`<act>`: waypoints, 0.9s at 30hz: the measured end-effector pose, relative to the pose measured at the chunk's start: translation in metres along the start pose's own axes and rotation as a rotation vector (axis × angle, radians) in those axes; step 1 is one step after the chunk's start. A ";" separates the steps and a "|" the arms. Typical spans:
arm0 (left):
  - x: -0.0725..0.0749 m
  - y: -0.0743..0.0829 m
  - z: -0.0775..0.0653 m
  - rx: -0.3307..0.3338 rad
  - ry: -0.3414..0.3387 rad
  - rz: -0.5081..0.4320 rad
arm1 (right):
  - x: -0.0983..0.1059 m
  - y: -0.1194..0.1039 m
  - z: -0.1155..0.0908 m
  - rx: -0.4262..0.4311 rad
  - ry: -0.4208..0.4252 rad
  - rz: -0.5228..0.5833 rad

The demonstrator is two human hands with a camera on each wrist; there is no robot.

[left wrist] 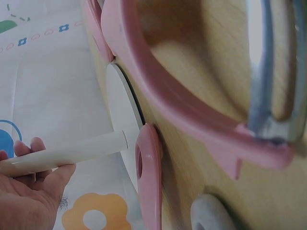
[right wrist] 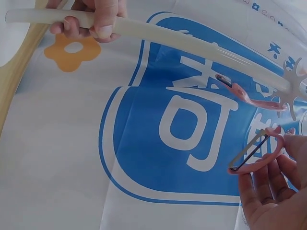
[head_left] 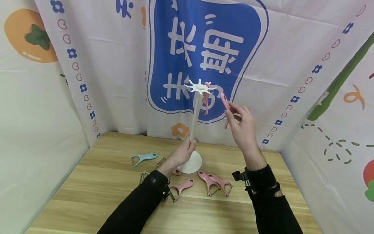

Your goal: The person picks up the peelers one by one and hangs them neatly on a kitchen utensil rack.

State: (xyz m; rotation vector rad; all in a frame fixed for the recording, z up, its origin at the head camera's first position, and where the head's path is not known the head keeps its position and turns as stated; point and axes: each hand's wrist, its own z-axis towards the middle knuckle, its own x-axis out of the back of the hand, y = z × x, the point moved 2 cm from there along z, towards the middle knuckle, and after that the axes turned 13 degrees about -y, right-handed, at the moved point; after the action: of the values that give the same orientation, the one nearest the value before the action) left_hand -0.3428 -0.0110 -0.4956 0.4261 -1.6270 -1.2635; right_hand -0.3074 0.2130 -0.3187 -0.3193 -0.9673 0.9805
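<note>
My left hand [head_left: 183, 152] grips the pole of a white stand [head_left: 195, 120], low down above its round base. At the stand's top is a ring of several hooks [head_left: 200, 87]. One pink peeler [head_left: 205, 99] hangs from a hook on the right side. My right hand [head_left: 243, 125] pinches another pink peeler [head_left: 224, 101], holding it upright to the right of the hooks and apart from them. In the right wrist view, the held peeler's blade [right wrist: 250, 152] and pink frame show between the fingers and thumb.
Several pink peelers lie around the base, among them a pair [head_left: 214, 183] at right and one peeler [head_left: 182, 188] in front. A light blue peeler [head_left: 144, 158] lies at left on the wooden table [head_left: 233, 214]. A printed cloth [head_left: 122, 81] hangs behind.
</note>
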 end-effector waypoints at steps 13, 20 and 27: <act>0.000 -0.001 0.000 0.004 -0.005 0.000 | 0.001 -0.010 0.008 0.039 0.012 0.000; 0.001 -0.001 0.000 0.017 -0.007 0.003 | -0.002 -0.016 0.012 0.052 0.012 -0.034; 0.001 -0.001 0.000 0.028 -0.009 -0.022 | -0.002 -0.021 0.018 0.051 0.005 -0.040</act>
State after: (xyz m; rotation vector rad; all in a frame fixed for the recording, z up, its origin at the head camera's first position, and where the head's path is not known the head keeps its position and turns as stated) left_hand -0.3432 -0.0121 -0.4960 0.4573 -1.6539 -1.2620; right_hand -0.3111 0.1961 -0.2965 -0.2593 -0.9391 0.9660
